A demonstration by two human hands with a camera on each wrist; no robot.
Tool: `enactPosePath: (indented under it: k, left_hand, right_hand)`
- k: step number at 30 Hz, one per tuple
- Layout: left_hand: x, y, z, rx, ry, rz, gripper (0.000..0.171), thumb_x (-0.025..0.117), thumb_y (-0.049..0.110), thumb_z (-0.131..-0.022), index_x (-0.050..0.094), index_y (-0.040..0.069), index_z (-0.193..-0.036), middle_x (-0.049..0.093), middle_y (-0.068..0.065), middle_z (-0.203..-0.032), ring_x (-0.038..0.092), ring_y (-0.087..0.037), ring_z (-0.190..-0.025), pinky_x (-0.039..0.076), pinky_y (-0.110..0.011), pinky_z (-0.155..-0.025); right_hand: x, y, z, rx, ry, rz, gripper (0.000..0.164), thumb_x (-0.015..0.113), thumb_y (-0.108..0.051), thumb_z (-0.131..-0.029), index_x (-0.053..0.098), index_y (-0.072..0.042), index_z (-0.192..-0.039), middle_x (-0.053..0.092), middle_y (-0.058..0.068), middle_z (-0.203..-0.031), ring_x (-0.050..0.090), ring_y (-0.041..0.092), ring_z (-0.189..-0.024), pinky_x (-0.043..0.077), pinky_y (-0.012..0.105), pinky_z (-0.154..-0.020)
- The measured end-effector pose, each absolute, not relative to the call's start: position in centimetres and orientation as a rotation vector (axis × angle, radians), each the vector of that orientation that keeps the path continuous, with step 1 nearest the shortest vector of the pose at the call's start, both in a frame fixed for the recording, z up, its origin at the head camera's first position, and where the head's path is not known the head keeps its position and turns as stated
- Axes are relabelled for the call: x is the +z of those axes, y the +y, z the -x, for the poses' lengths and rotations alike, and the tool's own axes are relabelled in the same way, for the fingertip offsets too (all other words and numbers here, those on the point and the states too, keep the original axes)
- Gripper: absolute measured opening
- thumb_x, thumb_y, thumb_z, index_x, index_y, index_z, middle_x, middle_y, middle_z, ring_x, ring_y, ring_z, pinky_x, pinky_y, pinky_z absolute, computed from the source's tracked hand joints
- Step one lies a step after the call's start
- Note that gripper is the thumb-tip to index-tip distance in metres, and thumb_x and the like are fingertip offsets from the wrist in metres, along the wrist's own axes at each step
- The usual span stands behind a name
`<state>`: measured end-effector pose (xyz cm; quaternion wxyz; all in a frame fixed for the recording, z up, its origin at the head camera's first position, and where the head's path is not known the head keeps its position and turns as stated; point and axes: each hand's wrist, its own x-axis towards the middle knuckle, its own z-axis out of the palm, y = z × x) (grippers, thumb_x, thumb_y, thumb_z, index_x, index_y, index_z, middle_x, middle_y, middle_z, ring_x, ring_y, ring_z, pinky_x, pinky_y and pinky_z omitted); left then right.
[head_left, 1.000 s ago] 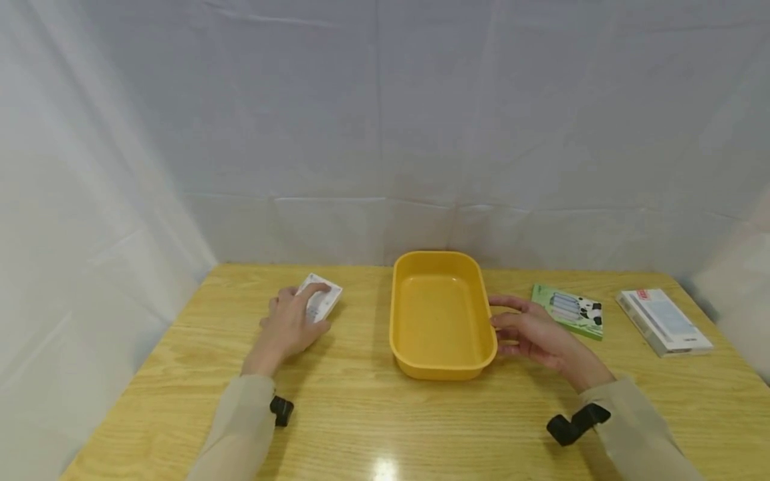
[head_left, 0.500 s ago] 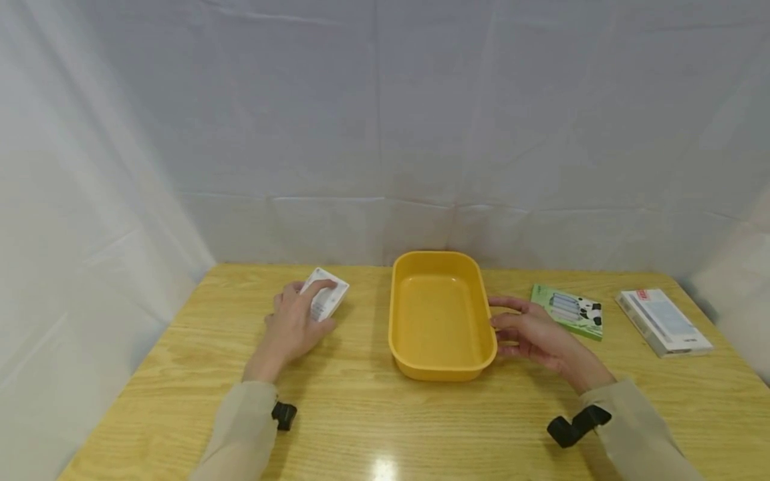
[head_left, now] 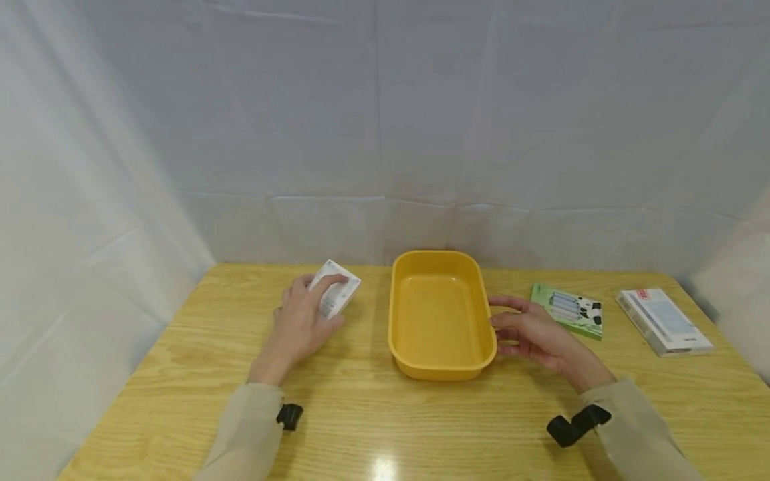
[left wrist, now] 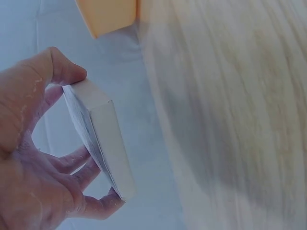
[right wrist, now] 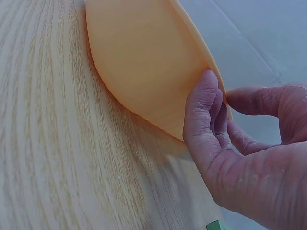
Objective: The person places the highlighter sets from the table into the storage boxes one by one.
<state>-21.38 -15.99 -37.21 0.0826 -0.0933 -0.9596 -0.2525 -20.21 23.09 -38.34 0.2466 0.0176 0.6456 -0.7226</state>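
Near the back edge of the table (head_left: 349, 421), you've got the white box (head_left: 338, 302) pinched in your left hand (head_left: 301, 327), now closer to the yellow tub (head_left: 439, 371) but still outside it, right hand (head_left: 535, 334) only touching its side.

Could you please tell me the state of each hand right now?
Left hand: closed, holding the white box between thumb and fingers.
Right hand: touching the side of the yellow tray; whether it grips cannot be told.
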Motion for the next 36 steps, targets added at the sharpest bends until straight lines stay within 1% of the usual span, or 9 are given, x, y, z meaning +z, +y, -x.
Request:
enactPosePath:
  k: [7,12,19,27,36]
  left_hand:
    - [-36.6,-15.0,21.1,-0.779,-2.813,0.327,0.063,0.072,0.021,-0.081,0.056,0.031,-0.141,0.041,-0.029,-0.150,0.043,-0.049,-0.131,0.044,-0.064,-0.086]
    - [-36.4,-14.4,21.0,-0.806,-2.767,0.369,0.063,0.073,0.021,-0.079,0.057,0.031,-0.139,0.043,-0.027,-0.149,0.044,-0.048,-0.131,0.044,-0.062,-0.087]
    - [-36.2,-13.8,21.0,-0.833,-2.729,0.431,0.062,0.072,0.020,-0.080,0.058,0.032,-0.138,0.043,-0.022,-0.149,0.044,-0.043,-0.130,0.042,-0.057,-0.087]
    - [-36.0,-12.8,20.9,-0.822,-2.710,0.487,0.061,0.075,0.021,-0.079,0.059,0.034,-0.137,0.044,-0.021,-0.148,0.045,-0.043,-0.129,0.042,-0.055,-0.085]
    - [-35.3,-11.4,20.8,-0.831,-2.711,0.556,0.065,0.076,0.024,-0.076,0.059,0.037,-0.138,0.043,-0.018,-0.151,0.047,-0.039,-0.127,0.042,-0.054,-0.090]
  right_hand:
    - [-38.4,23.2,20.3,-1.968,1.759,-0.044,0.066,0.058,-0.011,-0.102,0.025,-0.001,-0.158,0.073,0.003,-0.107,0.072,0.017,-0.091,0.063,0.033,-0.077]
    - [-38.5,23.1,20.3,-1.965,1.767,-0.049,0.065,0.057,-0.010,-0.102,0.026,-0.002,-0.157,0.073,0.003,-0.107,0.072,0.017,-0.091,0.063,0.033,-0.077]
    - [-38.4,23.1,20.3,-1.961,1.774,-0.052,0.065,0.058,-0.011,-0.102,0.026,-0.002,-0.157,0.072,0.004,-0.108,0.072,0.017,-0.091,0.063,0.033,-0.077]
    - [-38.4,23.1,20.3,-1.966,1.764,-0.053,0.064,0.058,-0.011,-0.101,0.027,-0.002,-0.157,0.072,0.004,-0.108,0.072,0.017,-0.091,0.063,0.033,-0.077]
    - [-38.4,23.1,20.2,-1.973,1.757,-0.062,0.065,0.058,-0.010,-0.101,0.027,-0.002,-0.157,0.071,0.005,-0.110,0.072,0.018,-0.092,0.063,0.033,-0.077]
